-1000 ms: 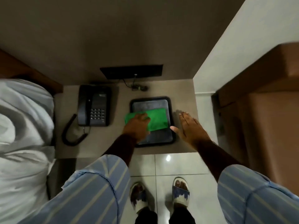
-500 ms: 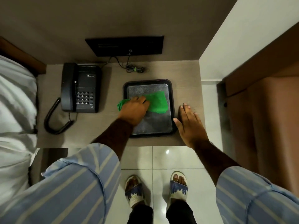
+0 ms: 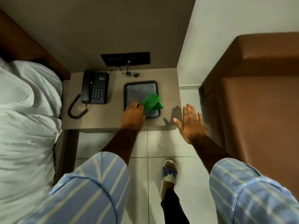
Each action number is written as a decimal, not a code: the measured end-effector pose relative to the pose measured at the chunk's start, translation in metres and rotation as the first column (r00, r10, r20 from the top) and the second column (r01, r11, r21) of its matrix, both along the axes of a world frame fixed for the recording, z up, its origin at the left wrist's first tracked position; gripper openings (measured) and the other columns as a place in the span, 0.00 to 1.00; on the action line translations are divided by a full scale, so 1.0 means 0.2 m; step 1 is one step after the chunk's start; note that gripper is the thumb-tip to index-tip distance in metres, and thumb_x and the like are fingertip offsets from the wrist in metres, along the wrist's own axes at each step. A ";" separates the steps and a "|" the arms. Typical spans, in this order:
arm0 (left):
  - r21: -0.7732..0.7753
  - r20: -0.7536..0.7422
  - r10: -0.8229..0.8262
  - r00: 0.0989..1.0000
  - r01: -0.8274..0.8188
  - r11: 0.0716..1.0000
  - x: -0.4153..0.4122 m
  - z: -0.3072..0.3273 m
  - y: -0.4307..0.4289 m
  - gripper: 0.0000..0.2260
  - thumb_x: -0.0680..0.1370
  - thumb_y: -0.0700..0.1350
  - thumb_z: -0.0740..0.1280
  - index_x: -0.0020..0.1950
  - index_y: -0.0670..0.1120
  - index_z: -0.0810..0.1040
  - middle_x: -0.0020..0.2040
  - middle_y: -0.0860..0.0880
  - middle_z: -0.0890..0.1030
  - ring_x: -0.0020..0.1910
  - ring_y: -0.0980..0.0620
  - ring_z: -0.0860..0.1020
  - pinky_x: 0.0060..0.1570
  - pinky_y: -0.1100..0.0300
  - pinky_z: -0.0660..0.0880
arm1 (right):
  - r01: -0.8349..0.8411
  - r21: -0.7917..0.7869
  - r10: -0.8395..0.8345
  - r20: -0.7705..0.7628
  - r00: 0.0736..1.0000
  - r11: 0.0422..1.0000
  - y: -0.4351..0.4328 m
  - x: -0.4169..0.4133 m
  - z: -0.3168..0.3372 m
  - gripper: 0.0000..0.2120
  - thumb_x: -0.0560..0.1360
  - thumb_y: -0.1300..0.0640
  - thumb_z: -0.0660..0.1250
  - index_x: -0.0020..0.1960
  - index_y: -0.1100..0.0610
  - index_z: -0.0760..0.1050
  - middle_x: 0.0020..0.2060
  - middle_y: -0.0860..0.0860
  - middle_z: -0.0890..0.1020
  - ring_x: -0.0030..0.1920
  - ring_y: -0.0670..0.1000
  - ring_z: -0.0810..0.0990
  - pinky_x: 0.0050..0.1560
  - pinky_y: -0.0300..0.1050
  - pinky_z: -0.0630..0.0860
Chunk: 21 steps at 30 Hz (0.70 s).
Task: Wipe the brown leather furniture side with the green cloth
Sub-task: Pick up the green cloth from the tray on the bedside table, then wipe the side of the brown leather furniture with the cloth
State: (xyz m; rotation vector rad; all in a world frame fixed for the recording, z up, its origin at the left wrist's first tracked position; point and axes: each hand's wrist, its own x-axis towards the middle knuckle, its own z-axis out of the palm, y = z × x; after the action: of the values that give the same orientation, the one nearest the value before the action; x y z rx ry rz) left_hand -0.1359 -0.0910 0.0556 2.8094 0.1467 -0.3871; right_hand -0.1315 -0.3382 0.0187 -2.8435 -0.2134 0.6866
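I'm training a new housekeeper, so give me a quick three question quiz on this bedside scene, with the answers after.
1. True or false: the green cloth is already touching the brown leather furniture.
2. Which hand grips the cloth? A) left hand B) right hand C) both
3. Fill in: the black tray sits on the bedside table to the right of the black ______.

Key
1. False. The cloth hangs bunched over the tray, apart from the leather.
2. A. The left hand pinches it; the right hand is flat and empty, fingers spread, between table and furniture.
3. telephone.
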 end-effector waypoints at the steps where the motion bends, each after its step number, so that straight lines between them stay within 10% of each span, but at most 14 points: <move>1: -0.031 0.011 0.038 0.999 -0.038 0.999 -0.08 0.02 -0.03 0.17 0.80 0.44 0.64 0.69 0.42 0.74 0.66 0.40 0.74 0.62 0.38 0.76 0.64 0.44 0.76 | 0.018 0.005 -0.019 0.018 1.000 1.000 -0.03 -0.09 0.03 0.40 0.85 0.34 0.44 0.88 0.58 0.43 0.89 0.55 0.44 0.89 0.54 0.42 0.88 0.58 0.43; 21: -0.399 -0.214 0.083 0.973 -0.165 0.902 -1.51 -0.85 -1.25 0.12 0.78 0.44 0.65 0.60 0.44 0.76 0.52 0.43 0.78 0.50 0.42 0.78 0.51 0.50 0.77 | 0.196 -0.275 -0.181 0.080 0.980 0.941 -1.32 -1.48 -0.42 0.36 0.88 0.41 0.52 0.88 0.61 0.49 0.88 0.58 0.49 0.89 0.57 0.46 0.88 0.60 0.47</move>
State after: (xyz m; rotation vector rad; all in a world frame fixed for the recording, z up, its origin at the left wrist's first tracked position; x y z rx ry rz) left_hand -0.4371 -0.3411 -0.1145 2.3262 0.2532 -0.5839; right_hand -0.4270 -0.6017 -0.0655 -3.0997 0.1629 0.6457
